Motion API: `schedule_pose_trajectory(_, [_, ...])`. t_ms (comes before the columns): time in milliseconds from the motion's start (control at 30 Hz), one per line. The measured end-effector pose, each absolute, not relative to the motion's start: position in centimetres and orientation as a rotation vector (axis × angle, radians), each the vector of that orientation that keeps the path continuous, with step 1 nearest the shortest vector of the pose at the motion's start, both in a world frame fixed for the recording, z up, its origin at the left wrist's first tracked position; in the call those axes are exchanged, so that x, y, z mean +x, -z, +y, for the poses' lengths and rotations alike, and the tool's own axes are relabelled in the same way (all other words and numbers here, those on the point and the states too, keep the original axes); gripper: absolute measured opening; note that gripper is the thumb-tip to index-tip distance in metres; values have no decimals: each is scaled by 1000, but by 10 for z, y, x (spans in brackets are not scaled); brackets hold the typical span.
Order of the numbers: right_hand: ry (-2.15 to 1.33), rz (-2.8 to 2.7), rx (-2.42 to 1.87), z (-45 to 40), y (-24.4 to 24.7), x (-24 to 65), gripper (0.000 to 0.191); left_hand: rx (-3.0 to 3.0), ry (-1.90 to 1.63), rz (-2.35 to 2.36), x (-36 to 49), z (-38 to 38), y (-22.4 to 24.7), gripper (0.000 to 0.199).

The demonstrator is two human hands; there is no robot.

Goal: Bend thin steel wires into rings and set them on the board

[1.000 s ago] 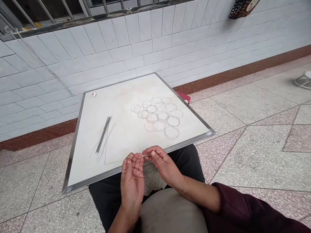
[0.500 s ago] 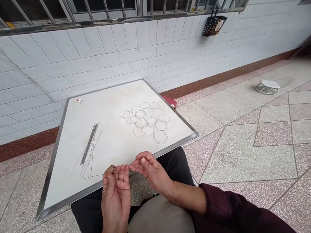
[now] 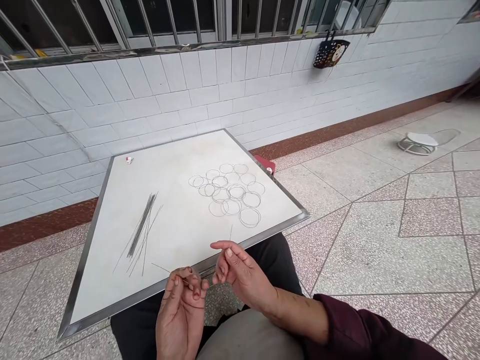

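A thin wire [image 3: 160, 267] runs between my two hands over the table's near edge. My left hand [image 3: 183, 305], palm up, pinches it between thumb and fingers, and one end sticks out to the left. My right hand [image 3: 240, 267] grips the other part; its far end points up past the fingers. Between the hands the wire dips slightly. On the white table [image 3: 180, 150] lies a bundle of straight dark wires [image 3: 141, 225] at the left, with several loose ones beside it. Many thin wire rings [image 3: 250, 217] overlap in a group at the right.
A small white and red object [image 3: 129, 160] sits at the table's far left corner. Behind the table stands a white tiled wall [image 3: 150, 100] with a barred window. A dark basket [image 3: 330, 53] hangs there. Part of something red [image 3: 265, 164] shows beyond the right edge; a low stool [image 3: 418, 143] is farther off.
The wire has become bent: its right end now points upward and its left end slants. My left fingers have curled, and my right index finger has stretched out. The view has tilted slightly up.
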State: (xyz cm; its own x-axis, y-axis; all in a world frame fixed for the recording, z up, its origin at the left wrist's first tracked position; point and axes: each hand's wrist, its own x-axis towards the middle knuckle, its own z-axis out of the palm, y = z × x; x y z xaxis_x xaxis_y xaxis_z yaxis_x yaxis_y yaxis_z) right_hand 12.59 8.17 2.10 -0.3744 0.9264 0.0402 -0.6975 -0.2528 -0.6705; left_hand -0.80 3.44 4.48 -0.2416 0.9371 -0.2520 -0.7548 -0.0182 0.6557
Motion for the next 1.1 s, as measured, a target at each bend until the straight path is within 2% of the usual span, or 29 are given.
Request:
schedule_pose_trajectory(367, [-1983, -1256, -424, 78, -36, 158, 48, 579, -1185, 815, -23, 9, -64, 32])
schedule_pose_trajectory(533, [-1959, -1497, -415, 75, -46, 167, 50, 559, -1121, 794, -25, 1, -70, 34])
schedule_pose_trajectory(667, [-1823, -1728, -482, 74, -52, 171, 50, 570, -1065, 821, -25, -3, -74, 42])
schedule_pose_trajectory(867, [-1516, -2090, -519, 73, -64, 175, 55, 503, -1018, 910, -27, -4, -77, 15])
schedule_pose_trajectory(1100, [-1081, -2399, -511, 67, -62, 173, 60, 549, -879, 902, -30, -5, -85, 22])
